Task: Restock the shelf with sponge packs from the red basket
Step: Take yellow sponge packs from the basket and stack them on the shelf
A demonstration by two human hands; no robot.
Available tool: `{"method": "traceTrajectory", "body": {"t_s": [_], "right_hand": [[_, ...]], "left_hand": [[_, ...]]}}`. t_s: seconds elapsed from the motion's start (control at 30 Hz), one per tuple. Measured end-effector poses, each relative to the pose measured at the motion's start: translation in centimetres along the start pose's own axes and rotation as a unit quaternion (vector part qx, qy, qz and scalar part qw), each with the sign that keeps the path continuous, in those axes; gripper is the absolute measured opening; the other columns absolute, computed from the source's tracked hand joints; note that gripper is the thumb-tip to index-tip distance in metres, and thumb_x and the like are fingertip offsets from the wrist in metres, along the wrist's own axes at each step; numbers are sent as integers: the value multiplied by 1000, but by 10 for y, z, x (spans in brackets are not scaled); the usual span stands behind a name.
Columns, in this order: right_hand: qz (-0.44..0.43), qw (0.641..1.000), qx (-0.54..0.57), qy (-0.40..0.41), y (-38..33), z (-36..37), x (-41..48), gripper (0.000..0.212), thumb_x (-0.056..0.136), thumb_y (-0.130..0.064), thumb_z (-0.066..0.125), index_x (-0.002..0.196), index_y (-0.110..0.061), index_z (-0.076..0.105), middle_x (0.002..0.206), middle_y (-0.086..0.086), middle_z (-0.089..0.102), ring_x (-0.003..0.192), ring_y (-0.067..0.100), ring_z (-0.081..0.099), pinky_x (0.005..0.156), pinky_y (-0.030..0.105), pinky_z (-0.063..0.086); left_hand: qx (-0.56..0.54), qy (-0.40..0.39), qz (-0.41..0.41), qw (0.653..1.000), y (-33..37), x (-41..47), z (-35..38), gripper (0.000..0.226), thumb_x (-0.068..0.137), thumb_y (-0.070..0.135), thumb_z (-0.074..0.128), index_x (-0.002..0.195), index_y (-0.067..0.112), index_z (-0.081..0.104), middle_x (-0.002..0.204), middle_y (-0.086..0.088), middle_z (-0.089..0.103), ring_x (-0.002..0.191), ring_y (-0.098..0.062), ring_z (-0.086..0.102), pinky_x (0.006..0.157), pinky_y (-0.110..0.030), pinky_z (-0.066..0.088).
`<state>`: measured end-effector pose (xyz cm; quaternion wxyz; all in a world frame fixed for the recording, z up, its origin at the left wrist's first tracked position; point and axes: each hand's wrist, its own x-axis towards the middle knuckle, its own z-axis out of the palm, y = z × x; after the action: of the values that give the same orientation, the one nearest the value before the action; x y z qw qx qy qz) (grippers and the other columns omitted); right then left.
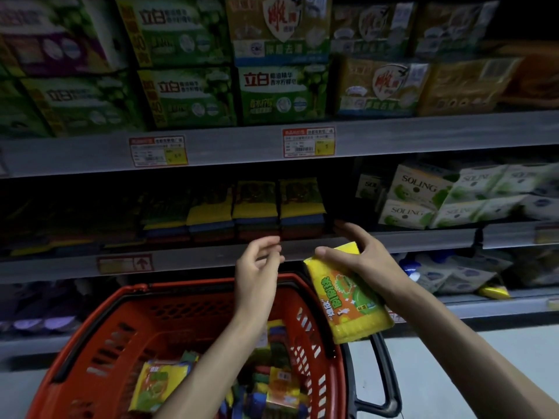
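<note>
Pack (348, 294) gripped in right hand (372, 258); left hand (257, 267) empty, relaxed. Shelving step; upright insertion beside row (302, 207) ahead judged required.

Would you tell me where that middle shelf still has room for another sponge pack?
A dark gap lies between the rightmost sponge pack and the Soling boxes, past the right hand holding the yellow pack. Left of it, packs stand tightly together.
</note>
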<state>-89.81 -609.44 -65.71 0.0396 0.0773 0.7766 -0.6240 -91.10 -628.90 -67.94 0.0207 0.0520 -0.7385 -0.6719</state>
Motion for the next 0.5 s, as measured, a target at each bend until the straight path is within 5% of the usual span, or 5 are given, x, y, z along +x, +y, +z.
{"method": "traceTrajectory", "body": {"t_s": [0.1,0.27,0.4,0.5], "right_hand": [[5,999,22,30,0,-6,-6,84,67,-57,84,142,-35,52,121,-1,70,81,15,78,68,29,59],[12,993,100,62,-4,-12,-13,46,84,-44,78,126,-29,67,109,5,75,82,20,78,65,29,61],[14,988,131,75,-4,-15,-16,39,83,-46,78,118,-30,70,100,11,78,81,23,78,65,32,60],[7,986,142,93,-2,-17,-14,43,85,-50,75,123,-31,68,108,8,76,89,23,77,73,36,62]], "left_hand": [[14,-66,-17,998,-3,-13,-2,15,100,32,62,113,33,69,113,6,73,97,1,70,90,-27,57],[26,-254,-105,961,-6,-37,3,64,71,79,69,126,46,62,125,14,71,115,-4,66,106,-40,50],[12,-307,-123,944,-5,-53,14,76,62,72,82,128,44,55,129,20,64,113,11,60,106,-23,46],[-11,-288,-102,952,2,-58,20,49,78,43,83,119,40,58,115,20,67,95,21,62,79,-4,48]]}}
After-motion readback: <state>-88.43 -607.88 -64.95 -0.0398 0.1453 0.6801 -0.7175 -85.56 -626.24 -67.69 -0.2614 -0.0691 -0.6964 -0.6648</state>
